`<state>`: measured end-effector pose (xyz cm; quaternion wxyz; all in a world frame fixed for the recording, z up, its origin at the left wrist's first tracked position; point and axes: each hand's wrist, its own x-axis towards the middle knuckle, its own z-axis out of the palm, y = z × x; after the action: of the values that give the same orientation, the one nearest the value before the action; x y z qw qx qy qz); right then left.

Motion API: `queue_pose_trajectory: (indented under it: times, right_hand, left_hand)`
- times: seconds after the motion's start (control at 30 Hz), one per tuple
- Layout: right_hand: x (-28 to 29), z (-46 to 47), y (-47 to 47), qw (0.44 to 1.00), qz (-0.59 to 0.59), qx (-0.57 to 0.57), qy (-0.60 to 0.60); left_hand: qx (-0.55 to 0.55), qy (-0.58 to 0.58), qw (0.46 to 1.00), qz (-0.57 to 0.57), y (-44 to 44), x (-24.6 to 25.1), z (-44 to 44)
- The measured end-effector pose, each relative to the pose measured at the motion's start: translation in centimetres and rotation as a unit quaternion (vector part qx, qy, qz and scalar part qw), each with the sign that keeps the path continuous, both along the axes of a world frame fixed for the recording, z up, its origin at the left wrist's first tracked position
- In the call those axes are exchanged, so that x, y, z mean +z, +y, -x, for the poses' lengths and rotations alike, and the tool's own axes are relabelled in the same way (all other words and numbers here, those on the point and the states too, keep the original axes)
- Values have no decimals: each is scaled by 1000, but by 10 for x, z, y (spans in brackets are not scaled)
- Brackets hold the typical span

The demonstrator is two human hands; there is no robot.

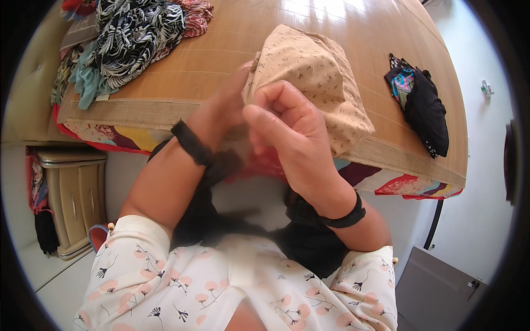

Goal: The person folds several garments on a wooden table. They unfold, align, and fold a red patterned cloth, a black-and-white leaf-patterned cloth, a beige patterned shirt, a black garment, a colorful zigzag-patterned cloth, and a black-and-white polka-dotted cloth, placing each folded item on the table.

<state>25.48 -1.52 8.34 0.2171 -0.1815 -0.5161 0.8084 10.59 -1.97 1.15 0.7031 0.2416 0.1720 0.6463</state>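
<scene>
A beige printed cloth with small dark motifs is bunched at the near edge of a bed covered with a tan mat. My left hand grips its left edge, the fingers partly hidden behind the fabric. In front of the same cloth, my right hand is raised with fingers curled and the thumb tip close to the index finger. Whether it pinches something thin cannot be told. Dark bands circle both wrists. Below the hands, something red shows, blurred.
Piled clothes, with a black-and-white leaf-print garment, lie at the far left by a tufted headboard. A folded black garment rests at the right. A beige bedside cabinet stands lower left; a grey panel with keys is lower right.
</scene>
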Motion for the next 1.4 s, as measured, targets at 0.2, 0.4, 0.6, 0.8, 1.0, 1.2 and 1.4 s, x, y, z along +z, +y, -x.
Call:
queue_pose_trajectory:
  times: [0.2, 0.4, 0.6, 0.8, 1.0, 1.2, 1.4]
  right_hand:
    - [0, 4, 4, 995, 33, -82, 49]
    - [-15, -17, 52, 983, -50, -179, 11]
    - [-53, -26, 93, 959, -110, -240, -101]
    - [-59, -16, 82, 973, -91, -210, -12]
    - [-30, -29, 99, 874, -147, -418, 200]
    - [-26, -60, 118, 817, -203, -470, 265]
    - [-34, -72, 120, 865, -201, -425, 175]
  left_hand:
    - [20, -75, 992, -99, 8, -12, 20]
    - [105, -38, 988, -111, -5, -6, 16]
    - [12, -13, 992, -124, -6, 9, 9]
    - [160, 225, 951, -138, -8, 12, -3]
    - [331, 87, 939, -42, 4, 21, 20]
    - [411, 43, 906, -88, -1, 27, 37]
    - [352, -38, 931, -82, -3, 21, 44]
